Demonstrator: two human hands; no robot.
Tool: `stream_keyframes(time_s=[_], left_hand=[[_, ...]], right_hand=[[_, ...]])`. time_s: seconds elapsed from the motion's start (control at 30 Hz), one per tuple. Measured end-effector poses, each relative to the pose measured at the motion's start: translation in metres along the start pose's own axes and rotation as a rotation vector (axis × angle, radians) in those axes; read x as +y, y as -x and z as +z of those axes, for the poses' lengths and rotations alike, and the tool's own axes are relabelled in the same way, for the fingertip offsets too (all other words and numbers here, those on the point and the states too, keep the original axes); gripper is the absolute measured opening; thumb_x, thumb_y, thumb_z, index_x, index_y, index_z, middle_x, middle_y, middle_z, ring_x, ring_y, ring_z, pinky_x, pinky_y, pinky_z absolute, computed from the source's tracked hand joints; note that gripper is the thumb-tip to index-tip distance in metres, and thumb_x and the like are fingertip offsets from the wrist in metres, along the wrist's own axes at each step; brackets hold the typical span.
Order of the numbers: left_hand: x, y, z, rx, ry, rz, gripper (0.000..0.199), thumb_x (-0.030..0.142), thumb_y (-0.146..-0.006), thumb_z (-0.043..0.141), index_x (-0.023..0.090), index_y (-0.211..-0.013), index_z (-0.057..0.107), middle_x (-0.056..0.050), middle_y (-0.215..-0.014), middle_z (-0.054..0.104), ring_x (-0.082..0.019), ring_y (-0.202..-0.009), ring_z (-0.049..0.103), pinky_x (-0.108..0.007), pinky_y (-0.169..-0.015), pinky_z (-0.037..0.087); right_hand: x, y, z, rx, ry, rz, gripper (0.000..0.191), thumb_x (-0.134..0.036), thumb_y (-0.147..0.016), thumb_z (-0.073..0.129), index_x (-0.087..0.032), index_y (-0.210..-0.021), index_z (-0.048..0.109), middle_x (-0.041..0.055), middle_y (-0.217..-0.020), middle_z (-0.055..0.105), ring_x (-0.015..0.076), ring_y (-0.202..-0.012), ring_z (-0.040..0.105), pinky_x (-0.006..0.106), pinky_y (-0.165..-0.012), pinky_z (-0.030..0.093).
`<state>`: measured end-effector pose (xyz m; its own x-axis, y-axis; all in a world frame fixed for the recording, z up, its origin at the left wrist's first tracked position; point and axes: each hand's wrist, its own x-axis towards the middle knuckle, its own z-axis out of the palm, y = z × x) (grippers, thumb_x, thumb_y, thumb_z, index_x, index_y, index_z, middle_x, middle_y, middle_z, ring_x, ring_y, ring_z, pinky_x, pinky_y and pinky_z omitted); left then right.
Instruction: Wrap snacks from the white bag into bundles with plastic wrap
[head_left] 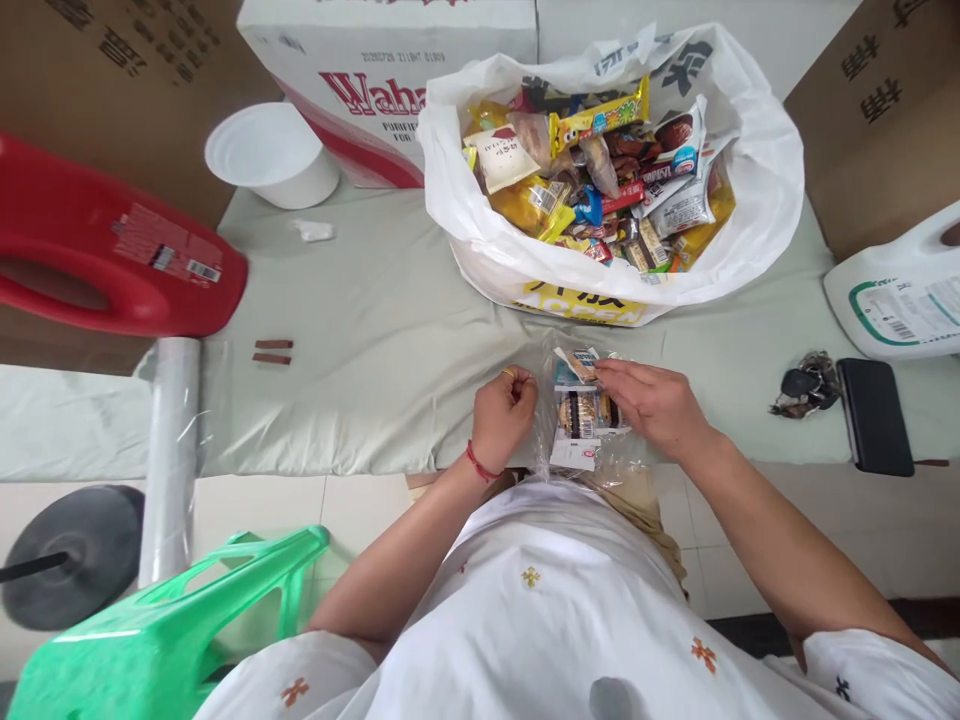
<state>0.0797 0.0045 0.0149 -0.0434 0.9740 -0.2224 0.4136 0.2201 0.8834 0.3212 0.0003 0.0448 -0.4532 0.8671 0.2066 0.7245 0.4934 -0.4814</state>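
Note:
A clear plastic bag (pixel 546 440) lies at the table's front edge with several small wrapped snacks (pixel 577 415) in it. My left hand (pixel 505 412) is closed at the bag's left side, its curled fingers seeming to pinch the plastic; the fingertips are partly hidden. Over the bag's right side reaches my right hand (pixel 654 402), its fingers together on a small snack packet (pixel 579 364) near the top of the bag. Behind both hands stands a large white plastic bag (pixel 480 265), wide at the mouth and heaped with assorted packaged snacks (pixel 600 180).
On the left are a red jug (pixel 150 240), a white tub (pixel 315 175), a plastic roll (pixel 171 450), two brown strips (pixel 272 351) and a green stool (pixel 172 620). A phone (pixel 874 415), dark keys-like bundle (pixel 806 385) and white jug (pixel 900 285) are right. Cartons (pixel 375 75) stand behind.

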Motion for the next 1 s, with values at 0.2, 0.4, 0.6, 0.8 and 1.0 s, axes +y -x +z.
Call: stream_keyframes(time_s=[0.2, 0.4, 0.6, 0.8, 1.0], left_hand=[[-0.001, 0.002, -0.001, -0.008, 0.033, -0.006, 0.017, 0.031, -0.089, 0.053, 0.021, -0.081, 0.063, 0.004, -0.065, 0.058, -0.013, -0.061, 0.050, -0.025, -0.061, 0.038], [0.005, 0.010, 0.001, 0.010, 0.107, 0.010, 0.018, 0.033, -0.091, 0.054, 0.021, -0.084, 0.066, 0.004, -0.066, 0.058, -0.012, -0.059, 0.049, -0.024, -0.059, 0.039], [0.011, 0.019, 0.002, -0.016, 0.057, 0.096, 0.018, 0.034, -0.094, 0.056, 0.021, -0.090, 0.068, 0.004, -0.065, 0.061, -0.012, -0.057, 0.051, -0.024, -0.058, 0.039], [0.010, 0.025, 0.006, -0.041, 0.016, 0.155, 0.019, 0.032, -0.096, 0.054, 0.021, -0.091, 0.069, 0.003, -0.067, 0.063, -0.012, -0.059, 0.055, -0.024, -0.060, 0.040], [0.007, 0.024, 0.005, -0.012, 0.023, 0.164, 0.020, 0.031, -0.096, 0.054, 0.020, -0.090, 0.069, 0.003, -0.068, 0.064, -0.011, -0.059, 0.054, -0.024, -0.060, 0.040]], right_hand=[[-0.010, 0.030, -0.006, -0.009, -0.127, -0.218, 0.032, -0.021, -0.108, 0.055, -0.028, -0.129, 0.078, 0.0082, -0.135, 0.077, 0.0229, -0.122, 0.076, 0.043, -0.109, 0.064], [-0.009, 0.055, 0.012, -0.055, -0.120, -0.290, 0.038, -0.012, -0.105, 0.053, -0.023, -0.134, 0.074, 0.0130, -0.140, 0.073, 0.0254, -0.125, 0.074, 0.045, -0.108, 0.065], [-0.019, 0.057, 0.010, 0.017, -0.141, -0.258, 0.031, -0.014, -0.101, 0.054, -0.023, -0.119, 0.077, 0.0123, -0.137, 0.075, 0.0237, -0.108, 0.078, 0.044, -0.096, 0.067], [-0.029, 0.021, -0.003, 0.025, -0.138, 0.095, 0.045, -0.037, -0.103, 0.062, -0.027, -0.147, 0.062, 0.0115, -0.154, 0.064, 0.0278, -0.134, 0.068, 0.042, -0.098, 0.065], [-0.017, -0.007, 0.005, -0.270, 0.047, 0.116, 0.040, -0.027, -0.100, 0.063, -0.023, -0.140, 0.066, 0.0111, -0.146, 0.067, 0.0288, -0.120, 0.073, 0.042, -0.090, 0.065]])
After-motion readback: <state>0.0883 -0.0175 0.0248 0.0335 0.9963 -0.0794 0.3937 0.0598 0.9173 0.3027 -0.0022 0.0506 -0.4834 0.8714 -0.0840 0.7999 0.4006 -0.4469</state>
